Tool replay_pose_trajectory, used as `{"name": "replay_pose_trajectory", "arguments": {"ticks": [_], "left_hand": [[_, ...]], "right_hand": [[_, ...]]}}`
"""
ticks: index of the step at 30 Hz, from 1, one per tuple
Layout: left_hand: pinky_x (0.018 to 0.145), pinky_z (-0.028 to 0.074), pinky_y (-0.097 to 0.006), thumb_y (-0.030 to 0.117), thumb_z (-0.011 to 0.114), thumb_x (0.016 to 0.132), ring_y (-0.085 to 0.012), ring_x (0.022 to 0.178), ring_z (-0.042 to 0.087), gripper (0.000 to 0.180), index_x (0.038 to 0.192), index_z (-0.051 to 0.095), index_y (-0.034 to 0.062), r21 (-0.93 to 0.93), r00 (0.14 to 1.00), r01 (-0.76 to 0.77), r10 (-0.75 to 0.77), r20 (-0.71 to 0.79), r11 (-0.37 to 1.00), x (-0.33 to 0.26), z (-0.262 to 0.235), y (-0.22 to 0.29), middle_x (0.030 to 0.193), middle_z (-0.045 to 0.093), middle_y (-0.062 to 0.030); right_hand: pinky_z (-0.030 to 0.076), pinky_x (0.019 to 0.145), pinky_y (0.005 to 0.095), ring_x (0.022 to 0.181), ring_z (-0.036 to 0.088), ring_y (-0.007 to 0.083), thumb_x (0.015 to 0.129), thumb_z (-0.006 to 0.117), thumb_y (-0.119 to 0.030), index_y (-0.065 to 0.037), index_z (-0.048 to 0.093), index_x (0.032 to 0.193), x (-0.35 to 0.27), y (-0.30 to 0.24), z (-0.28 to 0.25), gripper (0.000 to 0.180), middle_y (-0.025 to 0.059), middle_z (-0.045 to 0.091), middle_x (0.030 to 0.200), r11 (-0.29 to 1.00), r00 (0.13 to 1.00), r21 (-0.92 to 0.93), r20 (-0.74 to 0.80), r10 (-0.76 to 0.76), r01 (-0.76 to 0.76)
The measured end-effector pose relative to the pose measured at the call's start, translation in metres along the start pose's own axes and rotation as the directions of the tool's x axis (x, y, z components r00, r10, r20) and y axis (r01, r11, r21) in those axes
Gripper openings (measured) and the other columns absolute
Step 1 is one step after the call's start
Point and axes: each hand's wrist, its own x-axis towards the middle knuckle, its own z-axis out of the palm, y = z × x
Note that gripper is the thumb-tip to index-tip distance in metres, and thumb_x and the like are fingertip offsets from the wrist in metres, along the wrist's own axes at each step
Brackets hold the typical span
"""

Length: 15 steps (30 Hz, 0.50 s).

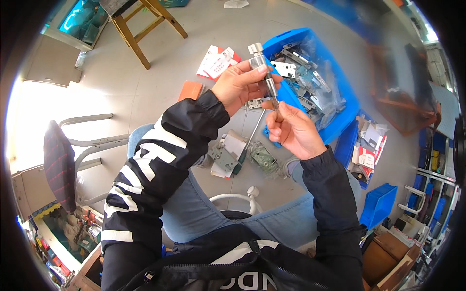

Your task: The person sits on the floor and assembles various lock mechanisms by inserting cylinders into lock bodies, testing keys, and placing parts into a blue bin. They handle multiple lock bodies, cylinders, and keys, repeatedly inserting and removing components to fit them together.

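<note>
My left hand (239, 85) grips a silver metal cylinder part (262, 68) with a square knob at its top, held up in front of me. My right hand (292, 130) is just below it, its fingertips pinched at the lower end of the cylinder's thin shaft (274, 99). Whether something small sits between those fingers is hidden. Both sleeves are black with white stripes. Beneath the hands, on the grey floor, lie a long screwdriver (250, 140) and metal lock bodies (263, 157).
A blue bin (340, 87) full of metal lock parts stands behind the hands. Red and white cards (217, 62) and an orange block (190, 89) lie on the floor. A wooden stool (141, 24) is at the back, a chair (73, 155) at left, smaller blue bins (378, 203) at right.
</note>
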Motion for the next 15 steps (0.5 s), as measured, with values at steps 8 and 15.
{"name": "replay_pose_trajectory", "arguments": {"ticks": [8,15], "left_hand": [[0.09,0.043,-0.038,0.025,0.047,0.089,-0.0232,0.097,0.057,0.027,0.105,0.053,0.0033,-0.036,0.998,0.019,-0.021,-0.052,0.999,0.023,0.01,-0.007,0.108,0.056,-0.014],[0.087,0.046,-0.035,0.026,0.047,0.089,-0.0211,0.097,0.057,0.027,0.107,0.053,0.0061,-0.003,0.998,0.062,-0.062,-0.028,0.998,0.023,0.004,-0.011,0.108,0.057,-0.0121]], "right_hand": [[0.039,0.052,0.0207,0.056,0.049,0.0076,0.079,0.06,-0.007,-0.001,0.053,0.079,0.013,-0.003,-0.016,0.009,0.0021,0.056,0.069,0.487,0.725,-0.831,-0.158,-0.671,0.269],[0.039,0.052,0.0231,0.054,0.047,0.0105,0.084,0.055,-0.016,-0.003,0.052,0.08,0.006,-0.009,-0.018,0.014,0.0046,0.055,0.068,0.744,0.838,-0.624,-0.255,-0.483,0.239]]}}
